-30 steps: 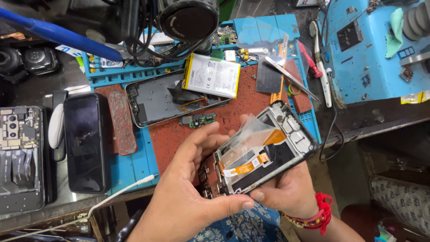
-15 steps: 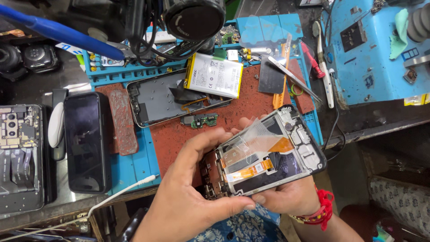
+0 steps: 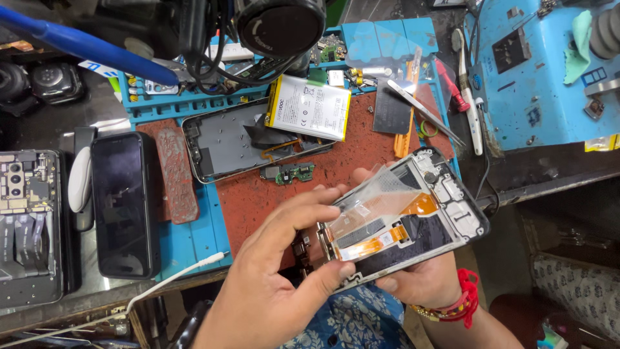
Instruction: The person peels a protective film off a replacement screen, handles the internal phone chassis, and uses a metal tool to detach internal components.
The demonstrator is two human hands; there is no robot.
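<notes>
Cluttered repair counter (image 3: 97, 304) below, spread with a blue silicone work mat (image 3: 194, 242) carrying a worn red-brown inset, there to keep small parts from skating off. Laid flat on that mat: a grey phone back frame, emptied out (image 3: 226, 142), and leaning across its upper corner a white rectangular battery with a yellow edge (image 3: 309, 106), parked within reach. Off to the left, a dark black phone face up (image 3: 124, 203), well apart from the action.

Centre stage, held above the mat's near edge: an opened phone chassis with orange flex cables and a clear film over its middle (image 3: 403, 223). Cradled from beneath by the right hand (image 3: 423, 284), fingers curled under the lower edge, tilting it toward the eyes. Left hand (image 3: 271, 284) partly spread, thumb and fingertips pinching the chassis's left end, apparently steadying it near the flex connectors.

Smallest: a green charging-port circuit board (image 3: 289, 173) lying loose on the red inset, just below the grey frame.
</notes>
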